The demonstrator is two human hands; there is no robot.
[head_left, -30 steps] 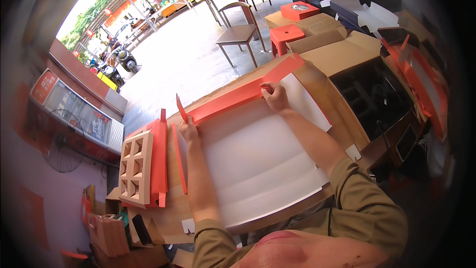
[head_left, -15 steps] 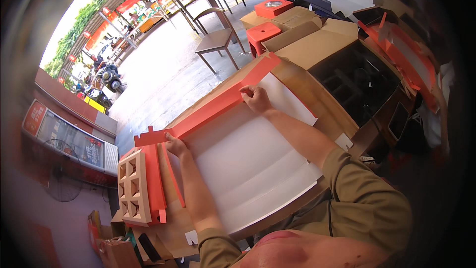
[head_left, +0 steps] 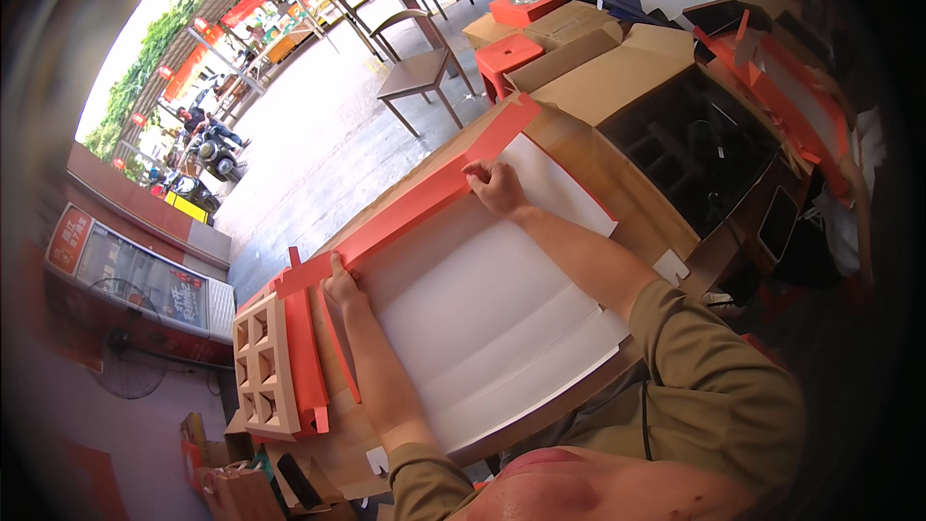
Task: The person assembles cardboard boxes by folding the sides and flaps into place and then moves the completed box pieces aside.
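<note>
A large cardboard sheet (head_left: 473, 328), white on the face toward me and red on its folded far edge, lies on the brown table (head_left: 648, 205). Shallow creases run across the white face. My left hand (head_left: 342, 284) is closed on the left part of the red edge flap (head_left: 410, 224), thumb up against it. Farther right along the same flap, my right hand (head_left: 497, 190) pinches the fold, fingers curled. Left of the sheet is a beige divider tray (head_left: 278, 367) with square compartments, beside flat red cardboard pieces (head_left: 306, 362).
An open carton (head_left: 617, 77) with a dark interior adjoins the table on the right. Behind stand a red stool (head_left: 506, 60) and a brown chair (head_left: 415, 75). Red cardboard (head_left: 786, 96) is piled at far right. A fan (head_left: 125, 352) and a display cabinet (head_left: 135, 275) stand left.
The left end of the red flap has shifted and turned slightly, and my left hand has moved a little with its thumb raised. My right hand stays at nearly the same spot.
</note>
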